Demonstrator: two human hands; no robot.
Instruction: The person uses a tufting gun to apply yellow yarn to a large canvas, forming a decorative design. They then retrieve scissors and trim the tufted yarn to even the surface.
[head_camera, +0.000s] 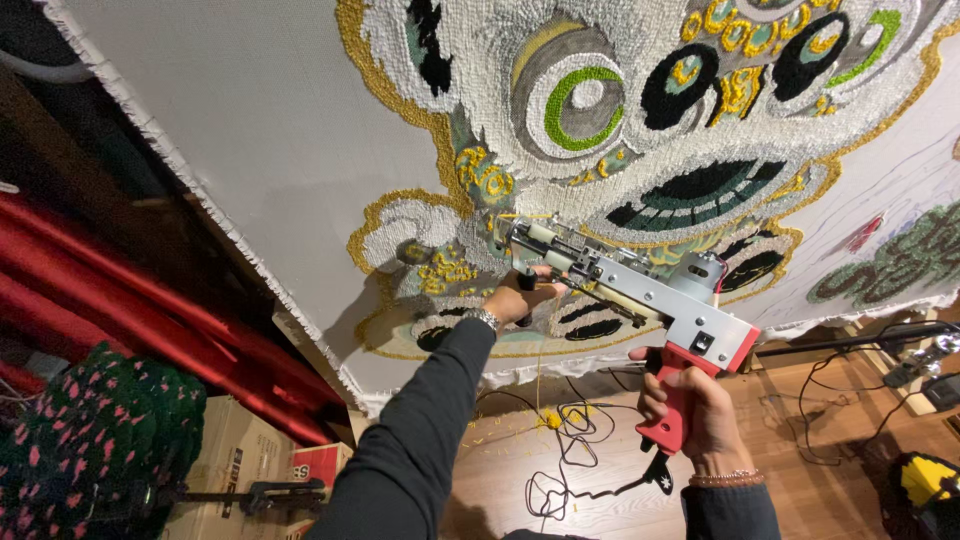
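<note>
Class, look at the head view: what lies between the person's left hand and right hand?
The grey metal body of the tufting gun spans from the left hand on its front handle to the right hand on its red grip.

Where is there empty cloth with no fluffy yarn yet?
The widest bare patch of white cloth lies between the frayed left edge and the gold outline. A smaller bare strip sits right of the gold border, near the green patch. Around the tufting gun it is crowded.

My left hand (517, 297) grips the front handle of the tufting gun (625, 285), whose tip presses against the stretched cloth (270, 120) ahead. My right hand (692, 405) holds the rear grip, lower right. Cables (560, 430) lie on the floor (800, 470) below; cardboard boxes (235, 450) stand left.
</note>
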